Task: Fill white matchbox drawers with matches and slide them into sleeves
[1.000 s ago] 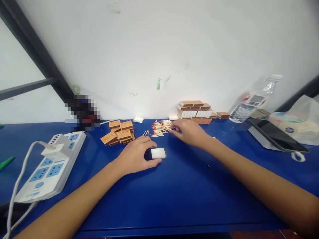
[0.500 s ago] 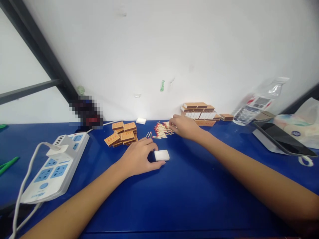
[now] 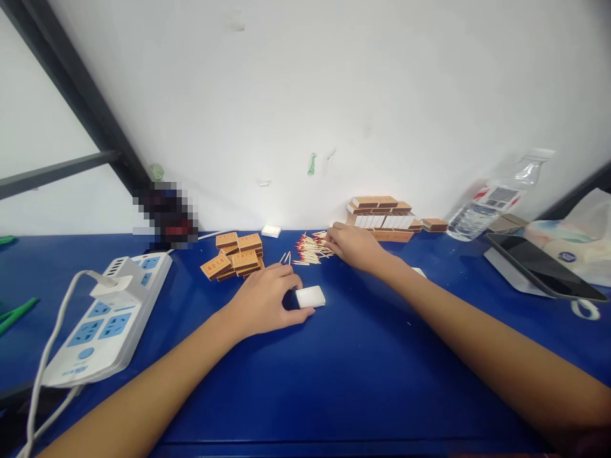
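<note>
My left hand [image 3: 267, 301] rests on the blue table, thumb and fingers curved around a small white matchbox tray [image 3: 310, 297]. Its thumb lies along the near edge and its fingertips are by the far left corner. Beyond it, a loose pile of red-tipped matches [image 3: 309, 250] lies near the wall. My right hand [image 3: 351, 245] is at the pile's right side with its fingers pinched together at the matches. How many matches are in that pinch is hidden. A few separate matches [image 3: 285, 258] lie just past my left hand.
Brown matchboxes [image 3: 238, 253] are heaped on the left, and a stack of matchboxes [image 3: 382, 219] stands at the wall behind my right hand. Another white tray [image 3: 272, 231] sits at the wall. A power strip [image 3: 109, 324], a water bottle [image 3: 496, 197] and a phone [image 3: 544, 264] flank the area.
Both hands stay almost in place, with my right fingers still at the match pile. A small white piece now shows beside my right forearm.
</note>
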{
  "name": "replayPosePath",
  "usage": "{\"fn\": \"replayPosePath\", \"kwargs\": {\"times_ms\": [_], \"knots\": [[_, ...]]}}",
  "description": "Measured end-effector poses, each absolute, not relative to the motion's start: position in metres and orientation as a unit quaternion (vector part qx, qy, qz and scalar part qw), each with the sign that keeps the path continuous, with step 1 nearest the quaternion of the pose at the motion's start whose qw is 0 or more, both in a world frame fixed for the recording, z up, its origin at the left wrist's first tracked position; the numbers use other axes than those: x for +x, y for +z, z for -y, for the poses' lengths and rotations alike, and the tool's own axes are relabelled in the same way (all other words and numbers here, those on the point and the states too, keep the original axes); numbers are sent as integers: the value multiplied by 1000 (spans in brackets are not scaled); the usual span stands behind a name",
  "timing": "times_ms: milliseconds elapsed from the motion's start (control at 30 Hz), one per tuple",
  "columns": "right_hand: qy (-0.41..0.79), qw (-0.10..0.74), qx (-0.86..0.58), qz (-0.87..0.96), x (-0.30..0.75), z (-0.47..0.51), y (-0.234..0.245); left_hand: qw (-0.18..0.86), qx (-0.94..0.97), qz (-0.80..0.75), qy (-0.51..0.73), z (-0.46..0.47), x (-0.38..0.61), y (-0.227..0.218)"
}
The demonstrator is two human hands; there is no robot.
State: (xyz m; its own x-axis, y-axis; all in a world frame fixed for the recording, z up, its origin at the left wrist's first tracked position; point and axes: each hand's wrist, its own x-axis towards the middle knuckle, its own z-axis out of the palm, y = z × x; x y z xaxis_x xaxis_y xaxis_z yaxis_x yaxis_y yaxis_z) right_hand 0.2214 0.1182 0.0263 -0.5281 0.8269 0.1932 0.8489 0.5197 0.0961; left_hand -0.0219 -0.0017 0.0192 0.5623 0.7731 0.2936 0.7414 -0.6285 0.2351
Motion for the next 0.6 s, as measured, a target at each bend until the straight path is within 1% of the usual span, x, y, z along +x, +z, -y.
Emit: {"fn": "replayPosePath", "kwargs": {"times_ms": [200,267,367,433,500,600], "knots": [[-69,63,-467,879,236,-114,39,49,892,-418,166,2,-25,23],[-56,86,-454,885,244,-103,41,48,892,-418,163,3,-25,23],[3,162,-402,901,253,-78,38,44,892,-417,168,3,-22,20],[43,197,-362,910,256,-60,33,41,893,-412,175,3,-21,19],[60,206,-348,913,255,-45,29,41,894,-406,185,4,-19,17],[70,194,-353,913,250,-34,29,44,892,-402,200,4,-17,16]]}}
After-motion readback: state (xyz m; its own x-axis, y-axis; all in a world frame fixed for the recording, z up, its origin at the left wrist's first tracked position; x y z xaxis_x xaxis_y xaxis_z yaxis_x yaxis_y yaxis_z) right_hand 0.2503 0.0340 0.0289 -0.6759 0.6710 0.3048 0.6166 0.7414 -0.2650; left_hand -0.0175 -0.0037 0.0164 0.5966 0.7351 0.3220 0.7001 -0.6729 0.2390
